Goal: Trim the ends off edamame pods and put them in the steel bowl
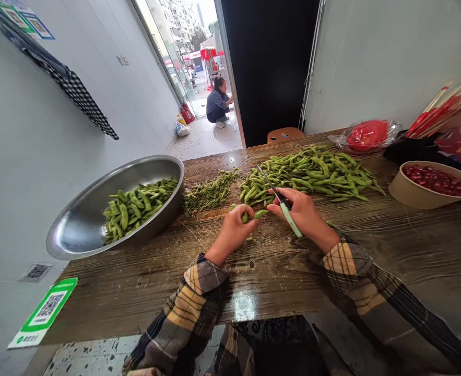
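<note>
My left hand (pixel 236 230) is closed in a pinch on green edamame pods (pixel 245 217). Between the two hands lies another pod (pixel 260 214), its right end by the fingertips of my right hand (pixel 303 211). That hand is wrapped around scissors with a pale green handle (pixel 291 219), the dark blades pointing up and away to the left. Just beyond the hands spreads a large heap of edamame pods (pixel 316 169). To its left sits a smaller pile of trimmed bits and stems (pixel 210 193). Farther left, a tilted steel bowl (pixel 77 224) holds more pods.
A paper tub (pixel 410 193) of dark red seeds stands at the right table edge. Behind it are a plastic-wrapped red bundle (pixel 367 136) and red-wrapped sticks (pixel 429 112). A green QR-code card (pixel 44 313) lies front left. Someone (pixel 218 103) squats outside the doorway.
</note>
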The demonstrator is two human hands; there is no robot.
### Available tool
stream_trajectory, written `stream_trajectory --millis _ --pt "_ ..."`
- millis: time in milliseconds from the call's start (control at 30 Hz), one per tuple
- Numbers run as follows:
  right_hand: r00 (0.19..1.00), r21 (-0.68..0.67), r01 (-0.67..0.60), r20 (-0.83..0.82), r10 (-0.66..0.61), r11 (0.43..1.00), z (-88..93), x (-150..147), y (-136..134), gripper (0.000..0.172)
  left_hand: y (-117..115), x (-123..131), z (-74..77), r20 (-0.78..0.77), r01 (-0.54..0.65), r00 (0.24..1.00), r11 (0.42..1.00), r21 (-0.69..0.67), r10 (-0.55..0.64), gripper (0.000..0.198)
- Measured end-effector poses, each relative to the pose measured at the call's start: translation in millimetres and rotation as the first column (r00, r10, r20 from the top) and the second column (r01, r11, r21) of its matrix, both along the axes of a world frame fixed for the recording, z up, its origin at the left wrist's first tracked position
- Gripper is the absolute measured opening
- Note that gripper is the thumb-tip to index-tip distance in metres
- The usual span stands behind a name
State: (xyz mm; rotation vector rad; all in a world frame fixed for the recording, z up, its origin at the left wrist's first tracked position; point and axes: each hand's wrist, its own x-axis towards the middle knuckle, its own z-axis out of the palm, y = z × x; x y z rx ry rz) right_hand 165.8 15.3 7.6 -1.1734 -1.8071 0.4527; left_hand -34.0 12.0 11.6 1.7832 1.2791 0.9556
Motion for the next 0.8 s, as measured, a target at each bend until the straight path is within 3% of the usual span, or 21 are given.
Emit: stream_trajectory --millis 100,167,267,600,800 --pt "1.000 0.009 -0.021 0.018 0.021 1.000 -2.8 -0.5 -0.8 0.044 -0.2 -11.3 5.7 0.275 -0.038 0.957 0.983 -0.181 0.087 0.017" --pt "0.996 -0.003 -0.066 0.059 0.066 0.998 -5.6 -1.2 -1.7 0.045 -1.3 -15.2 7.3 0.419 -0.021 0.900 0.973 -0.231 0.119 0.024" --pt "0.983 -0.047 -0.125 0.132 0.130 0.991 -9.2 -2.2 -3.5 0.048 -3.6 -14.9 8.6 0.496 0.008 0.859 0.967 -0.254 0.123 0.029" --pt "0.959 -0.091 -0.229 0.148 0.241 0.969 -5.3 -10.1 -10.9 0.052 -11.0 -5.7 12.6 0.295 -0.036 0.950 0.977 -0.209 0.098 0.025" --pt "0.956 -0.073 -0.246 0.148 0.255 0.966 -5.9 -11.6 -10.3 0.047 -12.0 -5.3 11.6 0.240 -0.053 0.966 0.980 -0.191 0.099 0.024"
